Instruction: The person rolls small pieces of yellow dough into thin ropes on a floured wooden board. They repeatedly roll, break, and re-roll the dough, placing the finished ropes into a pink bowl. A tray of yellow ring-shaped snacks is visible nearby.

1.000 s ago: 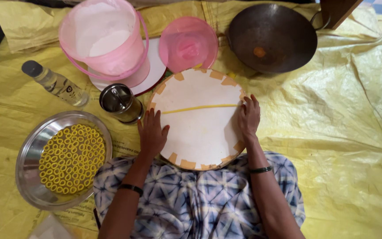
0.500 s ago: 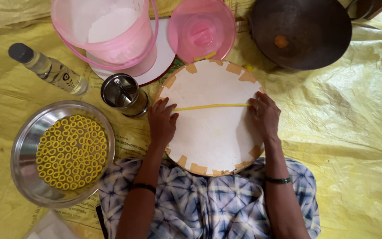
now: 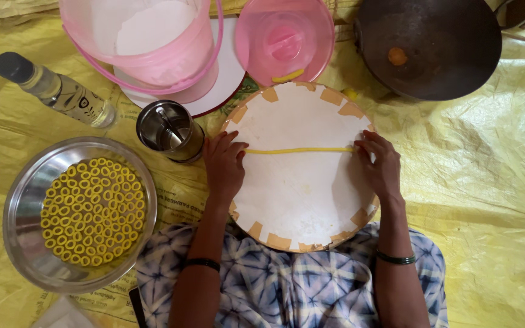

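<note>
— What does the head view show you working on?

— A thin yellow dough rope [image 3: 299, 150], rolled out long, even and straight, lying across the upper half of my round white board [image 3: 299, 200]. The board has tan tape patches round its rim and rests against my lap.

— And your hands?

— My left hand [image 3: 225, 167] lies flat, fingers spread a little, fingertips touching the rope's left end. My right hand [image 3: 379, 165] does the same at the right end. Neither grips anything; both press palm-down on the board.

— What sits around it?

— To my left, a steel plate [image 3: 25, 200] filled with small yellow dough rings [image 3: 91, 211]. Just beside the board stands a steel cup [image 3: 170, 129] with a spoon in it. Farther up lie a clear oil bottle [image 3: 56, 91], a pink bucket [image 3: 147, 42] of white flour, a pink lid [image 3: 284, 37] and a dark wok [image 3: 429, 45], all on a yellow sheet [image 3: 487, 182]
</note>
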